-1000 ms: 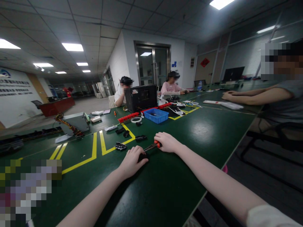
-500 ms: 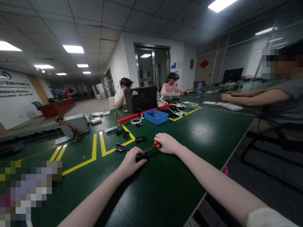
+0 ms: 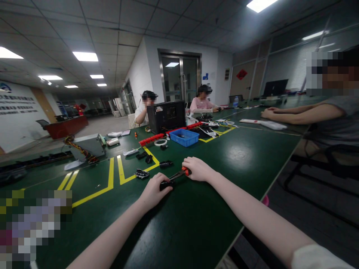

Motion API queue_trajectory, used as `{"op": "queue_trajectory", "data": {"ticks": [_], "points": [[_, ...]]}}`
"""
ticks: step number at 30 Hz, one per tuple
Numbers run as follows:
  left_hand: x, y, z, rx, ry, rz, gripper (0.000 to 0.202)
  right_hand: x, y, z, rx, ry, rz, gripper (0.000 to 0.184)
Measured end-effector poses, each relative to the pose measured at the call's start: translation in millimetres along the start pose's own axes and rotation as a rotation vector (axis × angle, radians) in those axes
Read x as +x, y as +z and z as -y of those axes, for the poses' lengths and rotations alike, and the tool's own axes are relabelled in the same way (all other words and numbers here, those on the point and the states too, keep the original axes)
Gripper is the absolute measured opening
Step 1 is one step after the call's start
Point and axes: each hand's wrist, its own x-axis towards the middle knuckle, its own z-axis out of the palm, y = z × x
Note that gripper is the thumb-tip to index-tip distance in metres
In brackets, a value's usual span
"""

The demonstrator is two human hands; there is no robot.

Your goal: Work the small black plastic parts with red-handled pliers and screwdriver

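My left hand (image 3: pixel 153 190) is closed on a small black part (image 3: pixel 165 184) that rests on the green table (image 3: pixel 196 220). My right hand (image 3: pixel 198 169) is closed round the red handles of a pair of pliers (image 3: pixel 181 173). The pliers' thin jaws point left and reach the black part. Both hands lie close together near the table's middle.
Several small black parts (image 3: pixel 143 173) lie beyond my hands on yellow floor-style tape lines (image 3: pixel 112 175). Farther back stand a blue bin (image 3: pixel 185 137), a red strip (image 3: pixel 153 139), a black computer case (image 3: pixel 167 116) and a grey power supply (image 3: pixel 88 146). Two people sit at the far end, another at the right.
My left hand has shifted slightly, so the black part now shows beyond its fingers at the pliers' tip. My right hand has stayed in place.
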Motion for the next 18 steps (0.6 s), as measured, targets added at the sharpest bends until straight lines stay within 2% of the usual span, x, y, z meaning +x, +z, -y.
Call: {"op": "queue_trajectory", "data": {"ticks": [11,18], "points": [[-0.3,-2.9,-6.4,-0.011,0.003,-0.005,0.012,1.3,-2.2,5.6,-0.028,0.018,0.050,0.009],[-0.7,-4.3,-7.5,-0.034,-0.039,-0.038,0.017,1.7,2.9,4.7,-0.027,0.028,0.026,0.010]]}}
